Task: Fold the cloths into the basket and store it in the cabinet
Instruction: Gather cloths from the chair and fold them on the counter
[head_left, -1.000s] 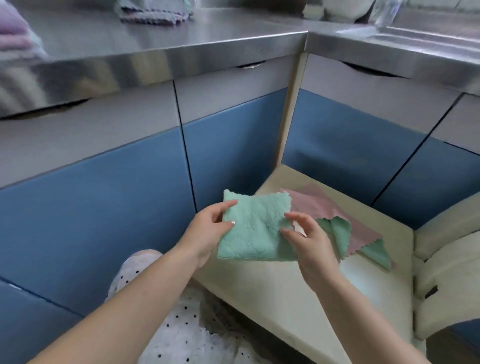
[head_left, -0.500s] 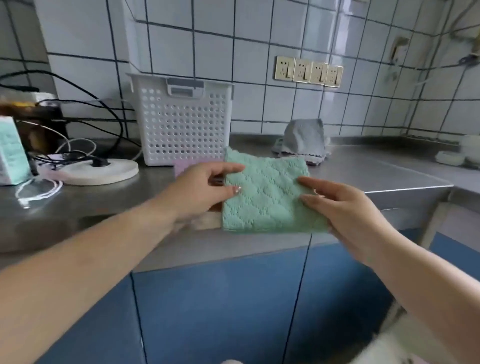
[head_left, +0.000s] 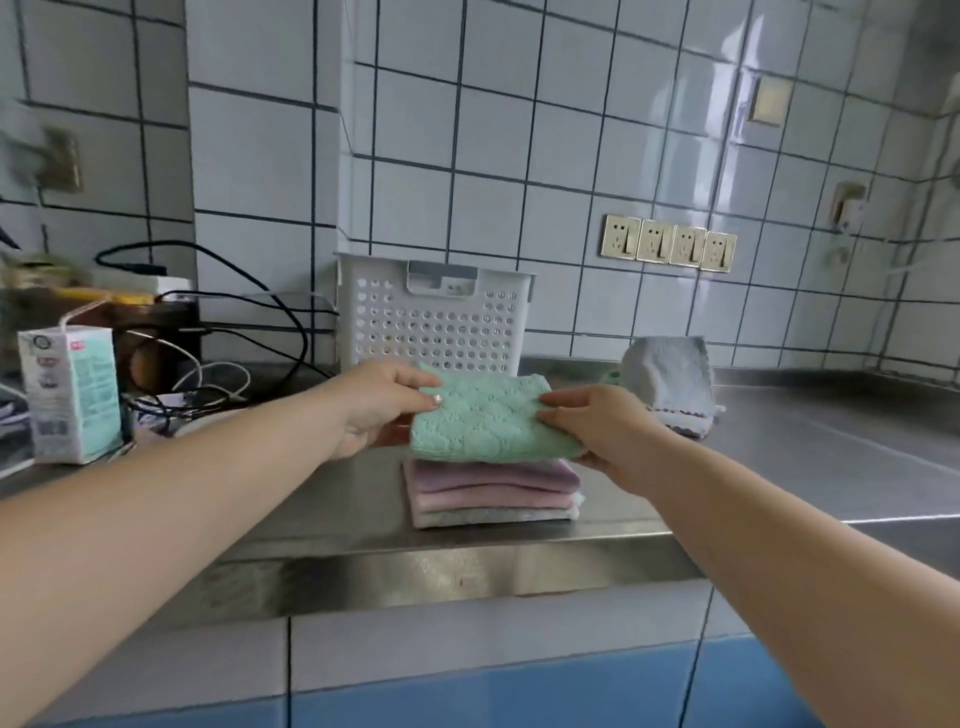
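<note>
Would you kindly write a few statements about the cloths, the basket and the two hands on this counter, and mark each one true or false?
1. Both hands hold the folded green cloth. True: the left hand grips its left edge and the right hand its right edge.
2. The green cloth is inside the white basket. False: it is held in front of the basket, just above the stack of folded cloths.
3. The stack of folded cloths lies on the steel counter. True.
4. The grey cloth lies on top of the stack. False: it sits apart, on the counter to the right.
5. The drink carton stands right of the basket. False: it stands to the left.
</note>
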